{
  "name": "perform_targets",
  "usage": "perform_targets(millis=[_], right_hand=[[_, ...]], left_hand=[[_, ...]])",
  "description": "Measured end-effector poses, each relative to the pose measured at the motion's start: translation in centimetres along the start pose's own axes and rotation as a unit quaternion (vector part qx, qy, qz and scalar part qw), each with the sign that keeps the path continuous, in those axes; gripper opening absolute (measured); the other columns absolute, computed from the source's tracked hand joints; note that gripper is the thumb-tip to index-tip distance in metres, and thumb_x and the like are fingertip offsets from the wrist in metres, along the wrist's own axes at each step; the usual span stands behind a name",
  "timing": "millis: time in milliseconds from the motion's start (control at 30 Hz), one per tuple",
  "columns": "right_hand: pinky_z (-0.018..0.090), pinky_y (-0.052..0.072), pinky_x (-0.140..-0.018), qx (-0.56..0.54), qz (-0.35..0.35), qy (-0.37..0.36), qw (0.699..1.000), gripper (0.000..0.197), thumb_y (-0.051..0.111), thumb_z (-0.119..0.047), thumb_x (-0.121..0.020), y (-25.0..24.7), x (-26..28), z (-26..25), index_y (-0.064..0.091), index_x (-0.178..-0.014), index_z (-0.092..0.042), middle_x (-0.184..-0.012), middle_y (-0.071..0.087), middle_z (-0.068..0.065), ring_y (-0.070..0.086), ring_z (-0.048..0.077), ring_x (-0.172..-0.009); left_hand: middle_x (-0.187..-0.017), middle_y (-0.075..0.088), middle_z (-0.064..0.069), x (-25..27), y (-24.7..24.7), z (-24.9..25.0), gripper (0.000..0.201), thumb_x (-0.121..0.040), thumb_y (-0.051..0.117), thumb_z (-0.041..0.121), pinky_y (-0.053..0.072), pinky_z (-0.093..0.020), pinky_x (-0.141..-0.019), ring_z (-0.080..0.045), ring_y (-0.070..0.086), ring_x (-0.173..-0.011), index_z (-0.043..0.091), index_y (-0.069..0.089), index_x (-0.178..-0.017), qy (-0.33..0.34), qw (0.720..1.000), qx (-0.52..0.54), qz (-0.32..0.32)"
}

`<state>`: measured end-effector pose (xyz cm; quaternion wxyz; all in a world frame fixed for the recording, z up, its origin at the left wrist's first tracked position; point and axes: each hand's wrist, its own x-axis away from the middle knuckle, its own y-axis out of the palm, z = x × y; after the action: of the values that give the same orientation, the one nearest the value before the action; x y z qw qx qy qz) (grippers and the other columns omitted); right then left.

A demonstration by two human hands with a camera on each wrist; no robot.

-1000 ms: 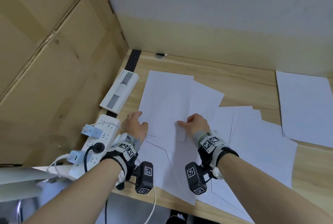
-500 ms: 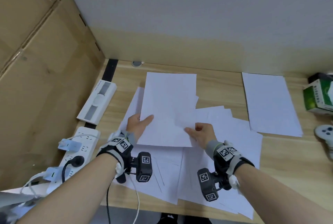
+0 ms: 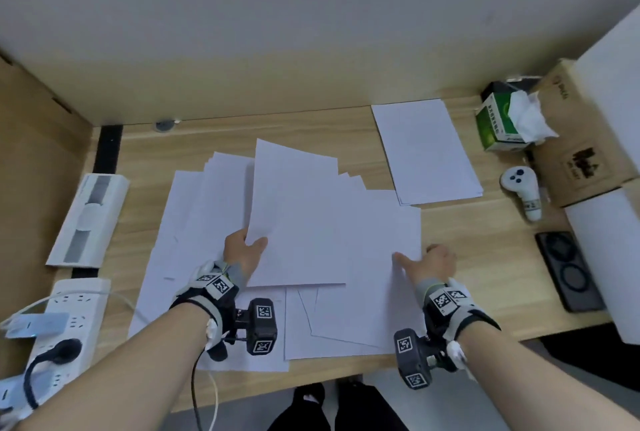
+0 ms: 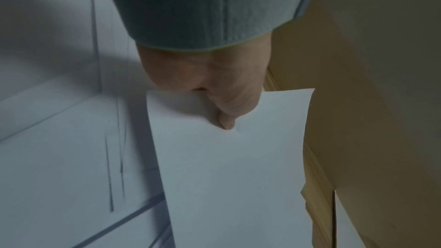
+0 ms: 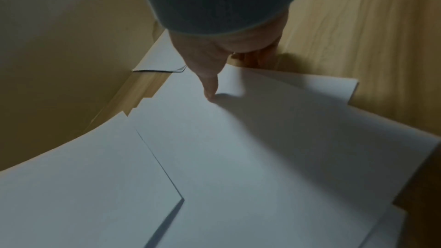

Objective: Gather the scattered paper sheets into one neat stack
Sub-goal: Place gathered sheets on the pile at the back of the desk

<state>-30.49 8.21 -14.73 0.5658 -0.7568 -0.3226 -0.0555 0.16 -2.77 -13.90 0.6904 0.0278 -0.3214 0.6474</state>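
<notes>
Several white paper sheets point(image 3: 194, 222) lie fanned and overlapping on the wooden table point(image 3: 467, 240). My left hand point(image 3: 249, 247) pinches the left edge of one sheet point(image 3: 298, 212), thumb on top, and holds it raised over the pile. In the left wrist view the thumb point(image 4: 226, 110) presses on that sheet point(image 4: 233, 167). My right hand point(image 3: 420, 259) grips the right edge of another sheet point(image 3: 377, 257), thumb point(image 5: 210, 84) on top and fingers curled at its edge point(image 5: 262, 148). A separate neat stack point(image 3: 426, 150) lies at the back right.
A power strip point(image 3: 69, 323) and a white device point(image 3: 90, 216) sit at the left by a cardboard wall point(image 3: 34, 153). At the right are a green tissue box point(image 3: 502, 119), a white controller point(image 3: 523, 188), a black case point(image 3: 568, 271) and a cardboard box point(image 3: 581, 139).
The view has swung to the right. My left hand has lifted its sheet higher. My right hand has let go of that sheet and moved right to the edge of another one.
</notes>
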Motion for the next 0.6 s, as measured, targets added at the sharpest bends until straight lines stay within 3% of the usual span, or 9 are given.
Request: perform_targets(millis=[100, 167, 233, 333, 400, 500, 600], right_hand=[[0.039, 0.055, -0.077, -0.005, -0.01, 0.004, 1.0, 0.048, 0.079, -0.034, -0.065, -0.2, 0.0, 1.0, 0.071, -0.097, 0.001, -0.102, 0.072, 0.02, 0.068, 0.037, -0.094], [0.042, 0.058, -0.074, -0.03, -0.026, 0.004, 0.999, 0.032, 0.077, -0.029, -0.066, 0.0, -0.2, 2.2, 0.071, -0.083, -0.002, -0.086, 0.074, 0.019, 0.07, 0.037, -0.084], [0.038, 0.057, -0.075, -0.066, -0.047, 0.011, 0.997, 0.02, 0.074, -0.031, -0.07, 0.4, 0.0, 2.7, 0.064, -0.079, -0.017, -0.083, 0.071, 0.007, 0.068, 0.032, -0.081], [0.032, 0.048, -0.068, -0.089, -0.064, -0.004, 0.994, 0.018, 0.07, -0.034, -0.076, 0.5, -0.2, 3.3, 0.064, -0.081, -0.017, -0.079, 0.068, 0.002, 0.064, 0.028, -0.074], [0.034, 0.045, -0.064, -0.091, -0.057, -0.023, 0.994, 0.021, 0.066, -0.031, -0.081, 0.5, -0.4, 3.5, 0.065, -0.077, -0.01, -0.071, 0.066, 0.007, 0.06, 0.031, -0.068], [0.034, 0.035, -0.058, -0.099, -0.036, -0.059, 0.993, 0.029, 0.054, -0.019, -0.089, 0.3, -0.6, 3.9, 0.052, -0.063, -0.005, -0.061, 0.051, 0.012, 0.046, 0.03, -0.063], [0.035, 0.036, -0.064, -0.112, -0.011, -0.126, 0.986, 0.029, 0.045, -0.018, -0.095, -0.6, -0.7, 3.7, 0.052, -0.067, -0.011, -0.074, 0.054, 0.013, 0.049, 0.029, -0.072]], left_hand=[[-0.088, 0.064, -0.008, 0.3, 0.9, -0.2, 0.017, -0.09, 0.055, 0.002, 0.04, -0.017, -0.053, -0.017, 0.057, -0.07, -0.002, 0.067, -0.101, 0.018, 0.999, -0.027, 0.023], [-0.086, 0.062, -0.008, 0.6, 1.5, -0.3, 0.018, -0.089, 0.052, -0.001, 0.038, -0.017, -0.053, -0.02, 0.056, -0.072, -0.003, 0.066, -0.101, 0.021, 0.998, -0.043, 0.041], [-0.092, 0.062, -0.011, 0.4, 1.3, -0.4, 0.024, -0.088, 0.05, -0.003, 0.042, -0.02, -0.06, -0.023, 0.058, -0.081, -0.004, 0.062, -0.108, 0.01, 0.995, -0.072, 0.066], [-0.111, 0.064, -0.018, 0.2, 1.3, -0.9, 0.032, -0.088, 0.048, -0.004, 0.046, -0.031, -0.078, -0.034, 0.062, -0.1, -0.003, 0.056, -0.118, 0.003, 0.985, -0.141, 0.097], [-0.117, 0.063, -0.02, 0.1, 1.3, -1.1, 0.034, -0.089, 0.046, -0.004, 0.043, -0.031, -0.08, -0.036, 0.06, -0.105, -0.002, 0.054, -0.122, 0.006, 0.98, -0.17, 0.103], [-0.12, 0.062, -0.02, 0.5, 1.3, -1.0, 0.036, -0.09, 0.045, -0.004, 0.043, -0.03, -0.081, -0.036, 0.06, -0.107, -0.001, 0.053, -0.125, -0.002, 0.974, -0.195, 0.115], [-0.122, 0.061, -0.023, 0.8, 1.3, -0.5, 0.038, -0.089, 0.045, -0.006, 0.045, -0.036, -0.088, -0.037, 0.059, -0.109, -0.003, 0.052, -0.126, -0.011, 0.971, -0.207, 0.124]])
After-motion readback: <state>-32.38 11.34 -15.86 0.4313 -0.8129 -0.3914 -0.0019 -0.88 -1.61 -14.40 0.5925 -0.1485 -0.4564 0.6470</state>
